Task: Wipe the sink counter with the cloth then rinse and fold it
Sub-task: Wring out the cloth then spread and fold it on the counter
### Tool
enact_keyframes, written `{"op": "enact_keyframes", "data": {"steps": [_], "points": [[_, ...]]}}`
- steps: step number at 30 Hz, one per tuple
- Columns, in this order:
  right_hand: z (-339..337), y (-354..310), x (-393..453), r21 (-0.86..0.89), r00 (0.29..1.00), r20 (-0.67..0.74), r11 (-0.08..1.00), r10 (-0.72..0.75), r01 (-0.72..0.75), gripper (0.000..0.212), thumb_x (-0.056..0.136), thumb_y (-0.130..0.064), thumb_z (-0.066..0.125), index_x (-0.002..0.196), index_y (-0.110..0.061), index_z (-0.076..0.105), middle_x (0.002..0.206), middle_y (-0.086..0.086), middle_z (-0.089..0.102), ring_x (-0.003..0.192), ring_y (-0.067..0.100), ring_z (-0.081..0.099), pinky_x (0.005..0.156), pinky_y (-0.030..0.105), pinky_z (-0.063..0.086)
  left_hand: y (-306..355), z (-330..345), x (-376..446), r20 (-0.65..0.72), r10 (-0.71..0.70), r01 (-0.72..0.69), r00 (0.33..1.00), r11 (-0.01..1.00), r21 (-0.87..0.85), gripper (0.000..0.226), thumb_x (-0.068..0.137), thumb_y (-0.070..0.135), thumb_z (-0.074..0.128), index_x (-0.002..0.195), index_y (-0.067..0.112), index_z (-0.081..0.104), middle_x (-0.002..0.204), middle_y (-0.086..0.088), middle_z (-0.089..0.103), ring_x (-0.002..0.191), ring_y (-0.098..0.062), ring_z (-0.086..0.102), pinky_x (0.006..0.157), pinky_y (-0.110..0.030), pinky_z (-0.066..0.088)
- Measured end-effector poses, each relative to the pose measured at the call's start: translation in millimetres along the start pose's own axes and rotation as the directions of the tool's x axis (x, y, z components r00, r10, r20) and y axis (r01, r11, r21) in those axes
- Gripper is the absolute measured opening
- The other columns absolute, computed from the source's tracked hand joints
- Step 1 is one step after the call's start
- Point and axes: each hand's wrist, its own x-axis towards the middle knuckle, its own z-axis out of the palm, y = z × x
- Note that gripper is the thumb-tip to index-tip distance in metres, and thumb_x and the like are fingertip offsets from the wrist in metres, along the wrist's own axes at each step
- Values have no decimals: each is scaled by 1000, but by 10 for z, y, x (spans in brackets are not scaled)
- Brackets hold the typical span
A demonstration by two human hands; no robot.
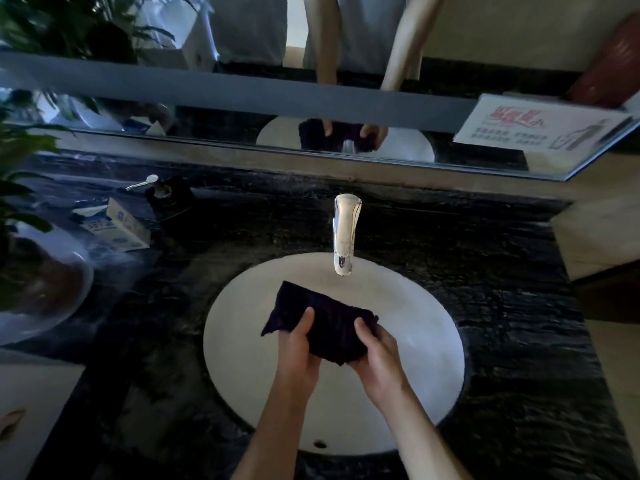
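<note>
A dark purple cloth point(318, 320) — soft, ribbed and bunched into a rough wedge — hangs over the white oval sink point(242, 341) at the centre of the frame, just below the spout of a shiny chrome faucet point(345, 233). Both hands pinch its lower edge: the left hand point(298, 351) has its grip clenched on the near left part with the thumb lying on top of the fabric, and the right hand point(377, 355) grasps the right corner the same way, so the cloth spreads up and left from the two grips. Around the basin the tabletop point(502, 289) is glossy black stone with pale wavy veining. At upper left stand a small paper carton point(119, 225) and a dark soap pump point(162, 192); a mirror point(207, 29) runs across the top.
</note>
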Motion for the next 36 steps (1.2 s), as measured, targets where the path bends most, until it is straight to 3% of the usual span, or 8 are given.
{"op": "enact_keyframes", "data": {"steps": [4,8,12,18,23,29,32,36], "points": [[9,12,-147,-33,995,-76,997,-71,69,23,97,-11,63,116,2,63,111,26,73,99,40,73,63,40,57,22,5,-200,-43,160,-138,986,935,326,32,97,9,64,128,15,63,120,-6,73,115,-24,68,102,-46,53],[-4,-56,-235,-48,991,-115,996,-74,69,16,98,-11,62,112,-3,67,109,24,75,99,38,73,70,42,58,60,65,-315,262,355,-437,898,634,638,45,94,-1,59,125,33,57,115,18,69,108,-9,67,86,-23,55],[-15,-210,-334,-158,996,-66,986,-67,56,34,97,-42,63,116,-15,67,112,13,75,105,31,71,73,43,61,59,91,-363,551,146,-569,822,270,777,61,94,17,56,145,43,36,144,4,47,110,-21,65,84,-46,59],[-65,-257,-436,-408,989,108,903,-97,133,62,74,-61,80,122,-26,62,117,0,75,107,16,72,92,40,60,25,250,-636,396,-85,-399,914,-359,844,92,96,7,49,158,25,-16,159,-18,7,116,-35,57,89,-41,52],[-133,-270,-458,-488,977,127,847,-171,211,17,96,-20,66,112,-21,71,107,1,78,103,16,73,94,37,59,125,117,-727,368,-72,-374,927,-249,893,105,91,31,68,158,25,-13,137,-6,30,113,-25,58,91,-30,51],[-213,-431,-509,-280,981,169,949,-97,142,34,104,-8,44,108,-21,76,107,7,77,97,17,71,75,28,56,357,32,-704,57,-210,144,976,818,557,80,77,62,68,146,27,46,123,-11,58,95,-29,68,72,-35,59],[-164,-574,-485,-223,958,271,962,-92,156,35,103,-6,42,112,-15,74,110,12,74,100,21,69,83,32,54,349,150,-649,169,-659,616,733,749,245,88,85,78,46,136,8,59,131,-29,61,112,-50,63,97,-61,51],[-107,-784,-428,-368,916,393,899,-84,240,33,93,-9,42,113,-11,69,104,15,66,96,25,58,86,40,41,361,390,-634,480,-695,727,536,668,156,99,79,81,53,138,3,57,142,-30,50,120,-50,52,104,-53,47]]}}
